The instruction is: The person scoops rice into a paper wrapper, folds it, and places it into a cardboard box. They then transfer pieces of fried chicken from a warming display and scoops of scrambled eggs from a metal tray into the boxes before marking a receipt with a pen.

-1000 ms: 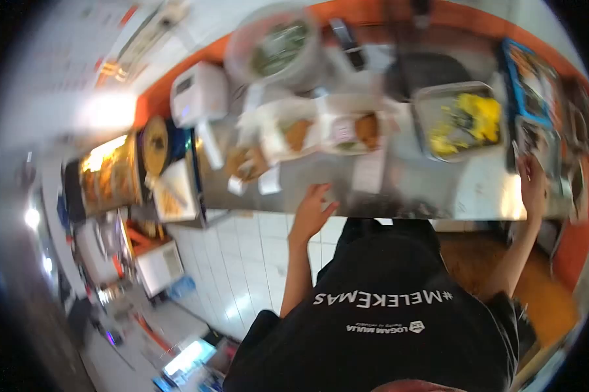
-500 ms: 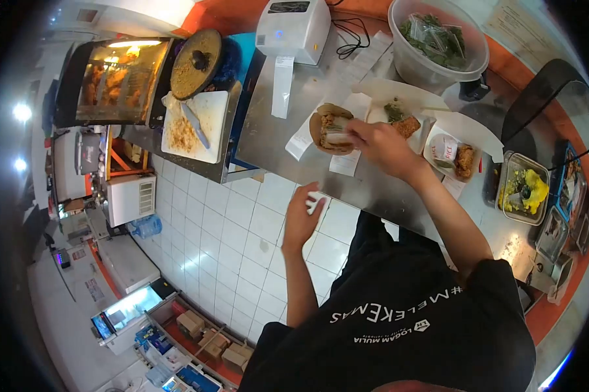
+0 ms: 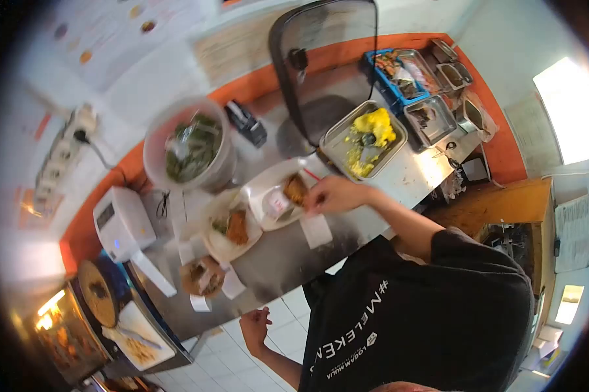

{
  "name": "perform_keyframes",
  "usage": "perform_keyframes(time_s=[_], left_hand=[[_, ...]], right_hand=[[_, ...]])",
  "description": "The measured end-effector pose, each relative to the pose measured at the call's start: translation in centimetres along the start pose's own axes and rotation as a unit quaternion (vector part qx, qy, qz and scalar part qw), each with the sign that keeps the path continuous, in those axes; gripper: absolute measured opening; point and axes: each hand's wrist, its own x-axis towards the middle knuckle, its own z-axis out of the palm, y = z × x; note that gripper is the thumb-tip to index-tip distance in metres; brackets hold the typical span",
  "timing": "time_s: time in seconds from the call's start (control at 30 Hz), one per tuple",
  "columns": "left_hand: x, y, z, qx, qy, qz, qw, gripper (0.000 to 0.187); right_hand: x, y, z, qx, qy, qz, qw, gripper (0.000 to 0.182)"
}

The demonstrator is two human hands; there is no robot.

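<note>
My right hand (image 3: 327,196) reaches to the right side of an open takeaway box (image 3: 260,198), by a piece of fried chicken (image 3: 296,190). Its fingers are pinched; anything between them is too blurred to tell. A round wrapped pack (image 3: 277,203) lies in that box. Beside it, a second open box (image 3: 224,247) holds fried chicken (image 3: 236,228) and greens. My left hand (image 3: 255,325) hangs empty in front of the counter edge, its fingers loosely curled and apart. A brown paper container (image 3: 201,276) with food stands near the front edge.
A tub of bagged greens (image 3: 193,147), a white printer (image 3: 122,224) and a metal tray of yellow food (image 3: 371,138) stand along the counter (image 3: 288,257). A dark mesh cover (image 3: 324,59) stands upright behind. A cutting board with a knife (image 3: 141,336) is at lower left.
The view has turned toward the right part of the counter. My right hand has left the brown paper container and is now at the box with the wrapped pack. My left hand stays off the counter.
</note>
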Motion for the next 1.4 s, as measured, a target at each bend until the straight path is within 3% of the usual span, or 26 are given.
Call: perform_keyframes(time_s=[0.03,0.13,0.17,0.23,0.3,0.33,0.4,0.43,0.5,0.57,0.63,0.7,0.77,0.8,0.9,0.93,0.97,1.0,1.03,1.07,1.1,1.17,1.3,1.37,1.4], left_hand=[[0.5,1.3,0.7,-0.026,-0.025,-0.002,0.999,0.02],[2.9,1.3,4.7,-0.076,-0.038,0.035,0.996,0.023],[3.7,1.5,6.3,-0.104,-0.029,0.065,0.992,0.024],[3.0,4.8,8.3,-0.025,-0.025,0.065,0.997,0.027],[1.8,8.9,12.2,0.037,-0.016,0.047,0.998,0.032],[0.7,10.4,13.5,0.069,-0.017,0.037,0.997,0.036],[-0.6,13.3,16.4,0.061,-0.038,-0.006,0.997,0.045],[-1.6,14.2,17.6,0.064,-0.036,-0.016,0.997,0.045],[-3.4,15.3,19.4,0.004,-0.05,-0.036,0.998,0.045],[-4.5,16.2,20.6,0.0,-0.035,-0.042,0.999,0.046],[-5.3,17.4,21.3,0.006,-0.008,-0.1,0.995,0.044],[-5.5,19.8,21.9,0.014,0.013,-0.11,0.994,0.045],[-5.1,22.9,22.2,0.039,0.021,-0.104,0.994,0.044],[-4.4,22.9,22.4,0.022,0.016,-0.092,0.995,0.046],[-2.9,25.2,22.7,0.023,0.03,-0.084,0.996,0.044],[-1.9,23.8,22.3,0.094,-0.029,-0.041,0.994,0.043],[-1.1,22.4,22.8,0.088,-0.012,-0.037,0.995,0.049],[0.3,22.9,22.5,0.102,-0.036,-0.024,0.994,0.05],[1.8,24.1,22.4,0.113,-0.055,-0.016,0.992,0.05],[2.8,25.1,22.4,0.121,-0.073,-0.007,0.99,0.05],[3.8,25.9,22.3,0.127,-0.089,0.002,0.988,0.05],[5.0,27.1,22.5,0.122,-0.108,0.015,0.986,0.051],[6.1,28.7,22.8,0.08,-0.128,0.027,0.988,0.052],[6.4,29.2,22.8,0.043,-0.136,0.033,0.989,0.053],[6.5,29.4,22.9,0.02,-0.142,0.035,0.989,0.054]], right_hand=[[-3.0,1.0,-4.7,-0.045,0.095,0.02,0.994,0.015],[-10.1,8.5,-16.8,0.029,0.319,0.068,0.945,0.012],[-11.6,10.9,-20.8,0.0,0.365,0.144,0.92,0.011],[-12.8,18.3,-28.8,-0.042,0.436,0.142,0.888,0.014],[-12.3,25.0,-36.3,-0.226,0.428,0.191,0.854,0.034],[-11.1,27.8,-38.5,-0.213,0.421,0.188,0.862,0.034],[-8.9,31.9,-42.7,-0.364,0.445,0.111,0.811,0.054],[-7.8,33.3,-43.9,-0.356,0.44,0.111,0.817,0.054],[-5.0,35.0,-45.8,-0.262,0.401,0.2,0.855,0.061],[-3.8,36.3,-46.8,-0.286,0.364,0.233,0.855,0.059],[-3.3,36.8,-47.1,-0.408,0.351,0.236,0.809,0.054],[-3.1,37.5,-48.7,-0.366,0.344,0.252,0.827,0.045],[-4.2,39.6,-50.0,-0.295,0.388,0.2,0.85,0.032],[-4.7,39.6,-50.2,-0.271,0.441,0.106,0.849,0.028],[-4.4,44.1,-51.3,-0.292,0.453,0.036,0.842,0.026],[-5.1,41.7,-51.2,-0.253,0.454,0.099,0.848,0.021],[-3.1,48.8,-51.0,-0.579,0.477,-0.036,0.66,0.014],[-3.1,50.2,-51.1,-0.628,0.438,0.003,0.643,0.007],[-2.5,48.3,-50.7,-0.376,0.531,0.093,0.754,0.009],[-3.7,42.3,-50.0,-0.185,0.664,0.076,0.72,0.013],[-4.9,39.7,-50.3,-0.14,0.57,0.162,0.793,0.018],[-5.9,37.3,-50.1,-0.088,0.54,0.154,0.822,0.022],[-6.6,35.1,-49.6,-0.047,0.606,0.19,0.771,0.029],[-7.8,34.6,-48.9,-0.026,0.62,0.094,0.778,0.03],[-8.2,33.8,-47.9,0.047,0.599,0.067,0.796,0.028]])
